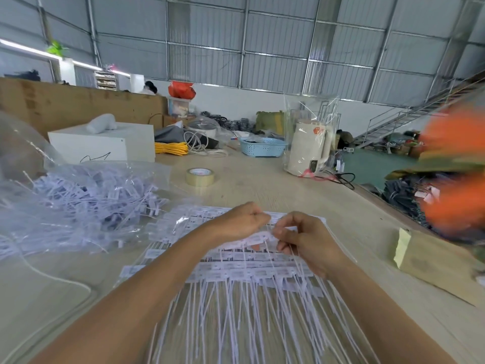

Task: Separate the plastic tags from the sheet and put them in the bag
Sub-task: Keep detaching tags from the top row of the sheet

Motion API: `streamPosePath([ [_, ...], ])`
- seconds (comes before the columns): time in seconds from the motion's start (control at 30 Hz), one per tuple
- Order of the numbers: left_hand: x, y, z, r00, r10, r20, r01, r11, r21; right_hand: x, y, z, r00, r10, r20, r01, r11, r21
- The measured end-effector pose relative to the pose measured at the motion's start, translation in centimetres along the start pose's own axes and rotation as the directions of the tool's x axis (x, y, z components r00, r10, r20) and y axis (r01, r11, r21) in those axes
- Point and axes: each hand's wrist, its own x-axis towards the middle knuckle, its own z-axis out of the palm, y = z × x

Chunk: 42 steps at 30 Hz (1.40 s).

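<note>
A sheet of white plastic tags (236,271) lies on the wooden table in front of me, its thin tails fanning toward me. My left hand (240,222) is curled and pinches tags at the sheet's far part. My right hand (304,240) sits close beside it, fingers curled round a tag strip between the two hands. A clear plastic bag (78,200) full of loose separated tags lies at the left, its mouth facing the sheet.
A roll of tape (200,176) stands beyond the sheet. Further back are a white box (105,145), yellow cable (170,148), a blue basket (262,147) and a wrapped white kettle (309,145). A brown cardboard piece (433,261) lies at the right table edge.
</note>
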Motion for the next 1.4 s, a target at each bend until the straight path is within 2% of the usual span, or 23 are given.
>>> streamPosePath([
  [0.13, -0.3, -0.3, -0.5, 0.992, -0.039, 0.119, 0.037, 0.999, 0.021, 0.2, 0.2, -0.1, 0.999, -0.028, -0.020, 0.028, 1.000, -0.005],
  [0.27, -0.5, -0.2, -0.5, 0.998, -0.019, 0.066, 0.019, 1.000, -0.003, 0.1, 0.4, 0.0, 0.998, -0.003, 0.065, 0.008, 0.997, -0.075],
  [0.37, -0.6, 0.0, -0.2, 0.998, -0.016, 0.060, 0.018, 0.999, -0.042, -0.2, 0.4, 0.1, 0.998, -0.038, 0.049, 0.042, 0.994, -0.099],
  [0.57, -0.4, -0.2, -0.3, 0.995, -0.075, 0.062, 0.086, 0.976, -0.201, -0.5, 0.1, 0.5, 0.992, -0.125, 0.015, 0.126, 0.983, -0.134],
  [0.73, -0.2, -0.4, -0.3, 0.971, -0.159, 0.177, 0.211, 0.918, -0.336, -0.5, -0.1, 0.9, 0.971, -0.239, -0.018, 0.227, 0.939, -0.258],
  [0.87, -0.1, -0.3, -0.4, 0.977, -0.134, 0.167, 0.183, 0.926, -0.329, -0.4, -0.2, 1.0, 0.984, -0.178, -0.026, 0.170, 0.967, -0.191],
  [1.13, -0.3, 0.2, -1.0, 0.989, -0.026, 0.143, 0.074, 0.937, -0.342, 0.0, -0.4, 0.9, 0.985, -0.170, -0.006, 0.170, 0.983, -0.076],
  [1.2, -0.7, 0.3, -1.6, 0.984, 0.041, 0.172, 0.018, 0.945, -0.327, 0.2, -0.6, 0.0, 0.987, -0.133, -0.089, 0.128, 0.990, -0.054],
  [1.23, -0.9, 0.4, -1.9, 0.981, 0.070, 0.180, -0.008, 0.947, -0.322, 0.3, -0.8, -1.0, 0.983, -0.101, -0.154, 0.102, 0.995, -0.004],
  [1.3, -0.9, 0.6, -2.5, 0.989, 0.086, 0.122, -0.047, 0.955, -0.293, 0.4, -1.5, -3.4, 0.977, -0.008, -0.215, 0.056, 0.974, 0.221],
  [1.37, -0.7, 0.7, -2.5, 0.993, 0.105, 0.047, -0.093, 0.970, -0.223, 0.4, -2.1, -4.6, 0.991, 0.062, -0.116, 0.000, 0.882, 0.472],
  [1.4, -0.7, 0.8, -2.2, 0.993, 0.108, 0.043, -0.099, 0.980, -0.175, 0.4, -2.3, -4.4, 0.997, 0.074, -0.033, -0.045, 0.847, 0.530],
])
